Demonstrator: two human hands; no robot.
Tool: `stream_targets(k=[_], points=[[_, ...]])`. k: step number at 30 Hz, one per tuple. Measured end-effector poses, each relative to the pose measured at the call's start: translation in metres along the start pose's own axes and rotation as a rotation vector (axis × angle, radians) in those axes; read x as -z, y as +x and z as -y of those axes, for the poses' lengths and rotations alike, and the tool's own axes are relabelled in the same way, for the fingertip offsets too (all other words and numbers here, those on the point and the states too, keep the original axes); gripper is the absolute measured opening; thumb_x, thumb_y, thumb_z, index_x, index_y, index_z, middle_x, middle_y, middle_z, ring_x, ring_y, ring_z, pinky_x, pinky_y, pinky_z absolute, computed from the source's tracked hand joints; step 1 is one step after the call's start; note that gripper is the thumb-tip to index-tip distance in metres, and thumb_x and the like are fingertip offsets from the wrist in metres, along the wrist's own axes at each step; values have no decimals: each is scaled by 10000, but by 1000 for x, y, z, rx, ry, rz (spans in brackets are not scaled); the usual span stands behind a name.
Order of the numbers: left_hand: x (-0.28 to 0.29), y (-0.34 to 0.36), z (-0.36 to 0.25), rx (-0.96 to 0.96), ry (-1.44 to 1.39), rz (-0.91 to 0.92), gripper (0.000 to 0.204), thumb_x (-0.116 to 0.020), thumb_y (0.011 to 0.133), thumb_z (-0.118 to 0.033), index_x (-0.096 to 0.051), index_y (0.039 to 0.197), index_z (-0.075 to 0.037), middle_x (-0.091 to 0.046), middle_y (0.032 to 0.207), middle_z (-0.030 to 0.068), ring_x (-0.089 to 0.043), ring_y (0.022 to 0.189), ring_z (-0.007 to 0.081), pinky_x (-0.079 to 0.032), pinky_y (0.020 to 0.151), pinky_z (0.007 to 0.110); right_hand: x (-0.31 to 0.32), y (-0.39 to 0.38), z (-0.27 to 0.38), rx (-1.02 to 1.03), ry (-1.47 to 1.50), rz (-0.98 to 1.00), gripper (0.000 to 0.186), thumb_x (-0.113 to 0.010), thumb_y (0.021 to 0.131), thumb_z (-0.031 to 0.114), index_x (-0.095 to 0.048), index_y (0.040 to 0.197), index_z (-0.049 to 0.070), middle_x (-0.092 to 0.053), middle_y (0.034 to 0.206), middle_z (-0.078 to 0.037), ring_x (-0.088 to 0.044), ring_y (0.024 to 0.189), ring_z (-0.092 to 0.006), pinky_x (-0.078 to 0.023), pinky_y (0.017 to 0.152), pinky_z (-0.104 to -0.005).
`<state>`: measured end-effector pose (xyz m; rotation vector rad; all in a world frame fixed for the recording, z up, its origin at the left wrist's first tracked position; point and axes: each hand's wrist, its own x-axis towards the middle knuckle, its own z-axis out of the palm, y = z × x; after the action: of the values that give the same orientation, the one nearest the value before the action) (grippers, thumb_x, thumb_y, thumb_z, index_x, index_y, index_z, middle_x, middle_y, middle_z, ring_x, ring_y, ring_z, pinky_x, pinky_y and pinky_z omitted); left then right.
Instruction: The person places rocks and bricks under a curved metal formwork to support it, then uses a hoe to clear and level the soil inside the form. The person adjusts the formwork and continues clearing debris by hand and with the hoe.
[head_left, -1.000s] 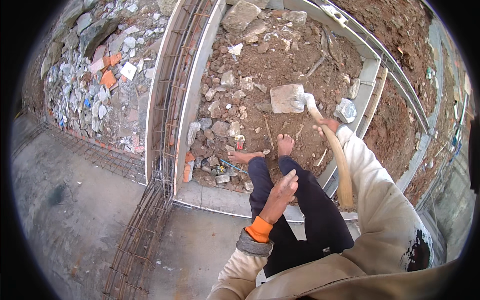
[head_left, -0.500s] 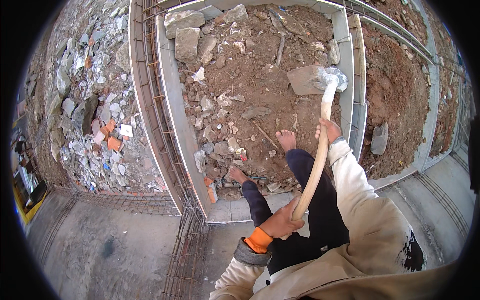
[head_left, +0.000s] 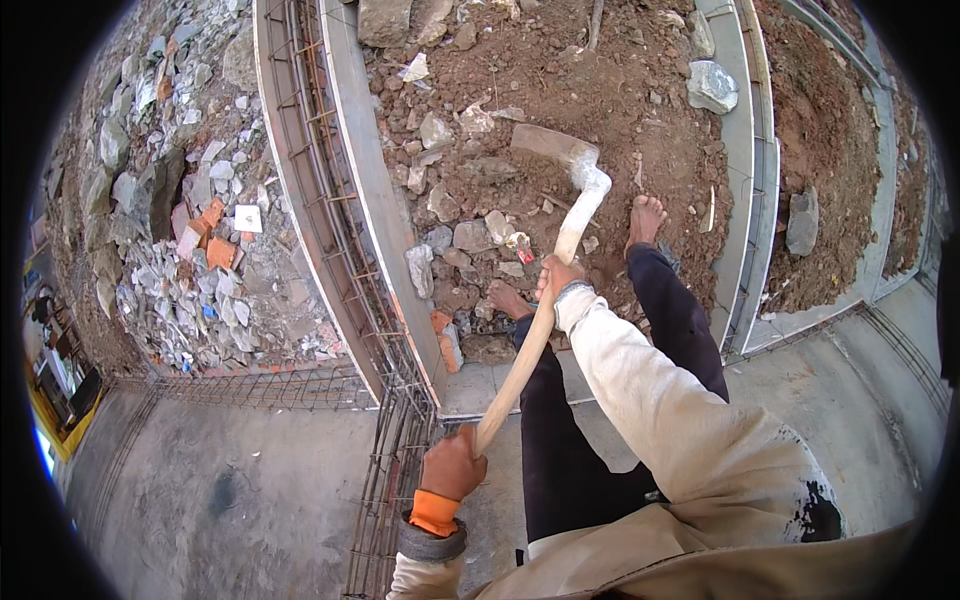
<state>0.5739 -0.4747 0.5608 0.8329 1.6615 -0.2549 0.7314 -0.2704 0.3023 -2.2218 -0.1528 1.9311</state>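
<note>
A long-handled hoe [head_left: 514,379] slants across the view, its pale wooden shaft running down to the lower left. My left hand [head_left: 455,464], with an orange cuff at the wrist, is closed round the shaft's near end. Farther up, my right hand [head_left: 558,277] grips the same shaft below its whitish neck. The flat, soil-coloured hoe blade [head_left: 553,143] is over the brown soil [head_left: 620,110]; whether it touches the ground I cannot tell. Stones lie in the soil to the left of the blade, and a whitish rock [head_left: 712,87] sits to its right.
Grey boards [head_left: 375,190] edge the soil bed on the left and right. Steel reinforcing bars [head_left: 322,130] run along the left side. Beyond them lies rubble [head_left: 150,210] with broken orange bricks [head_left: 221,253]. A concrete floor [head_left: 250,490] spreads in front.
The hoe blade has moved left from beside the whitish rock near the right-hand board. Both hands have shifted left with the shaft, still gripping it. The view has shifted slightly too.
</note>
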Motion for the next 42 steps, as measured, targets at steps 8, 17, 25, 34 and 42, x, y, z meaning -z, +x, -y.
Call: stream_targets(k=[8, 17, 25, 34, 42], points=[[-63, -89, 117, 198, 17, -196, 241, -699, 721, -209, -566, 887, -95, -671, 786, 154, -666, 739, 392, -536, 638, 504, -82, -88, -132, -113, -93, 153, 167, -650, 839, 186, -540, 838, 59, -529, 643, -55, -531, 473, -208, -500, 426, -419], [-65, 12, 89, -181, 155, -365, 146, -666, 755, -131, -581, 873, -115, -622, 804, 75, -680, 753, 287, -553, 595, 408, 72, -6, 5, 177, 205, -29, 126, -643, 833, 181, -539, 855, 112, -520, 678, -30, -507, 510, -189, -503, 489, -373], [-79, -48, 107, 40, 149, -147, 148, -663, 746, -130, -614, 884, -109, -663, 807, 104, -688, 701, 324, -552, 604, 427, 65, 23, -129, 35, -34, -163, 177, -598, 856, 230, -531, 788, 80, -490, 621, -43, -501, 477, -199, -481, 442, -381], [-138, -102, 108, 222, -62, -203, 125, -681, 721, -172, -624, 830, -146, -669, 804, 82, -678, 728, 334, -535, 604, 467, 43, -54, -118, 138, -55, 13, 168, -653, 786, 130, -504, 843, 76, -513, 636, -54, -526, 458, -215, -475, 406, -398], [-83, 87, -3, -189, -181, -310, 160, -628, 743, -126, -608, 900, -101, -668, 832, 118, -681, 794, 339, -548, 691, 455, 150, 100, 89, 319, 133, 338, 177, -607, 856, 265, -551, 809, 104, -518, 587, -38, -537, 480, -216, -480, 447, -348]])
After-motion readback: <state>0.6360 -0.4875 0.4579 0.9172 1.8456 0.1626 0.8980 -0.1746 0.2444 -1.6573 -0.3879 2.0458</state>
